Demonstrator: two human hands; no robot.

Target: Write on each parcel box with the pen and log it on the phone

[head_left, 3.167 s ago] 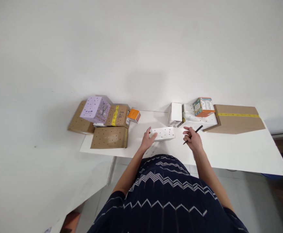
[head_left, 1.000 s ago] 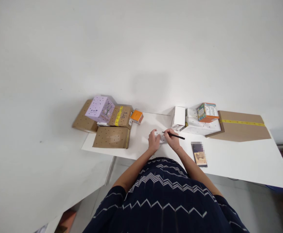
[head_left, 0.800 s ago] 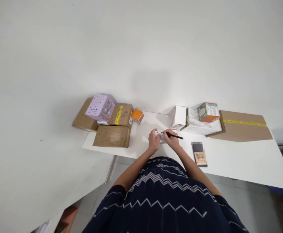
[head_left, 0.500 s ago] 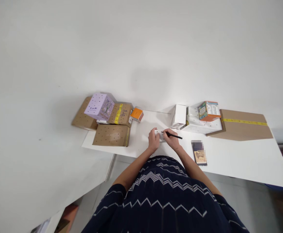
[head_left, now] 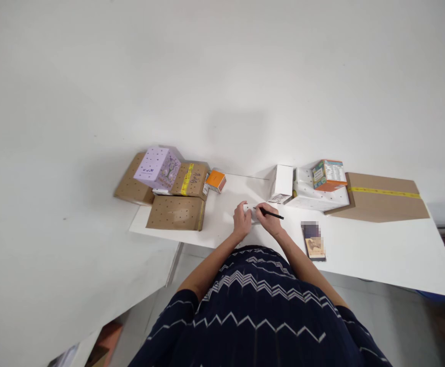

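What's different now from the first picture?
The right hand moved left, bringing the black pen to the small white box. The left hand still holds that box. The purple box stayed put.

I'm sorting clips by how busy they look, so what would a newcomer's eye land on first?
Probably the navy shirt with white zigzag stripes, filling the bottom centre. Next, perhaps, the pale purple cardboard box toward the left end of the white table, then the slim black pen in the right hand.
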